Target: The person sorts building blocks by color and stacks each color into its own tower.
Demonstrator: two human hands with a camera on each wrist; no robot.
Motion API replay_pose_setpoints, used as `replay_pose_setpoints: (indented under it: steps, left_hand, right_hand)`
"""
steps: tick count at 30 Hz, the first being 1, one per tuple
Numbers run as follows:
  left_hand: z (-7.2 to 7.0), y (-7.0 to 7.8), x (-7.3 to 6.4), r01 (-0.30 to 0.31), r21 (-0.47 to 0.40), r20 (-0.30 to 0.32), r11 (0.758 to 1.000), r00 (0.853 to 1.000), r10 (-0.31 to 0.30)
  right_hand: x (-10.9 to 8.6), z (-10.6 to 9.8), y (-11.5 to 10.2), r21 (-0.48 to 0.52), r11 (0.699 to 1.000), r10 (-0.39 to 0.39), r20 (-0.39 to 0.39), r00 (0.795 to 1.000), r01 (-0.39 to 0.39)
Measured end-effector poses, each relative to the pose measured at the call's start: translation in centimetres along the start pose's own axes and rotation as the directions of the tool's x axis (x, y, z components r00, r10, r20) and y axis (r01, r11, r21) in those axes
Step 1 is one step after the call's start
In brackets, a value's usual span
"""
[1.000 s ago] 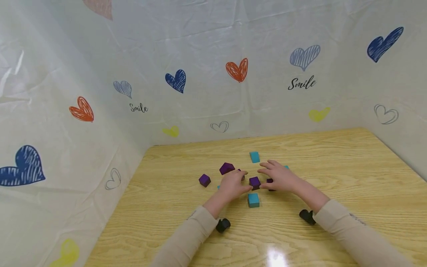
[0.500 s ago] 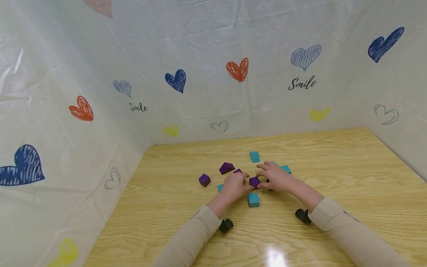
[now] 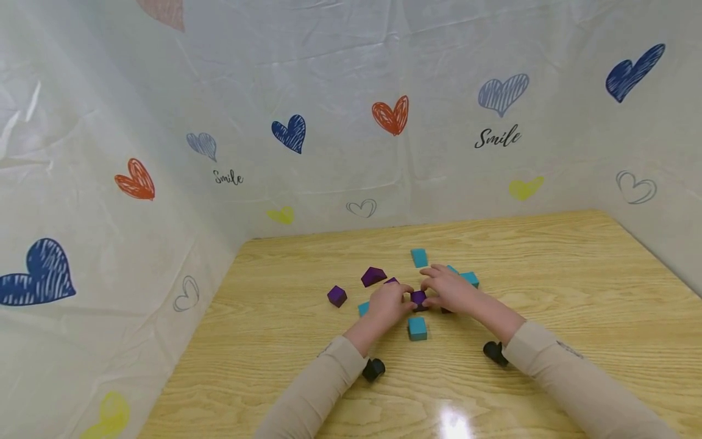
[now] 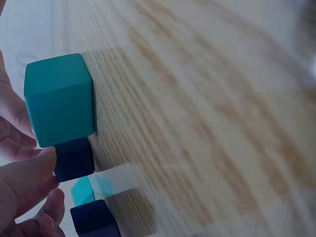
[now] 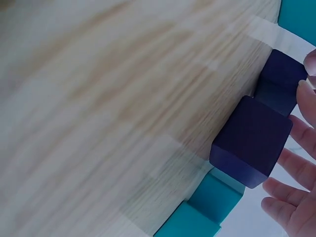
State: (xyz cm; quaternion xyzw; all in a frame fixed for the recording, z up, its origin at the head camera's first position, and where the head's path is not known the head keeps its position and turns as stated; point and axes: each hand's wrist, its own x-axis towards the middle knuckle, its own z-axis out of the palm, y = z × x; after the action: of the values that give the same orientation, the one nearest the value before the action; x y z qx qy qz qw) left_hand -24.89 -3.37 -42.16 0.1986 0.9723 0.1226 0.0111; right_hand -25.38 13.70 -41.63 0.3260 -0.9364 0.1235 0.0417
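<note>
Both hands meet over a purple cube (image 3: 418, 298) near the middle of the table. Thumb and index finger of my left hand (image 3: 387, 305) hold its left side. From the right, my right hand (image 3: 451, 289) has thumb and index finger at the same cube. In the left wrist view, the left thumb tip lies at the upper edge of this purple cube (image 4: 75, 159), behind a teal block (image 4: 59, 103). The right wrist view shows fingertips at the purple cube (image 5: 280, 81), while another purple block (image 5: 252, 140) sits closer; that block is largely covered by the right hand in the head view.
A teal block (image 3: 417, 328) lies in front of the hands, another teal block (image 3: 419, 258) behind. Left are a purple cube (image 3: 337, 296) and a purple angular block (image 3: 373, 276). Teal pieces (image 3: 469, 279) sit beyond the right hand. Black wrist cameras (image 3: 374, 369) hang under the sleeves.
Both hands have drawn inward, the left to the right and the right to the left, until their fingertips are at the purple cube. The blocks lie where they were.
</note>
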Motion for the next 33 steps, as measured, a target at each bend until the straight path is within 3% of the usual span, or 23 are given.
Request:
replay_pose_setpoints:
  steps: [14,26,33]
  left_hand:
    - [-0.5,-0.4,0.1,0.075,-0.084,0.053,0.994,0.996,-0.071]
    - [-0.1,-0.7,0.8,0.101,-0.049,0.013,0.994,0.995,-0.101]
    - [0.0,-0.8,1.1,0.133,-0.083,0.048,0.988,0.990,-0.129]
  right_hand:
    - [0.8,0.3,-0.5,-0.101,0.994,0.033,-0.001,0.999,-0.033]
    - [1.4,0.2,-0.1,-0.086,0.995,0.049,-0.013,0.999,-0.050]
    - [1.5,0.1,-0.1,-0.079,0.995,0.057,-0.018,0.998,-0.058]
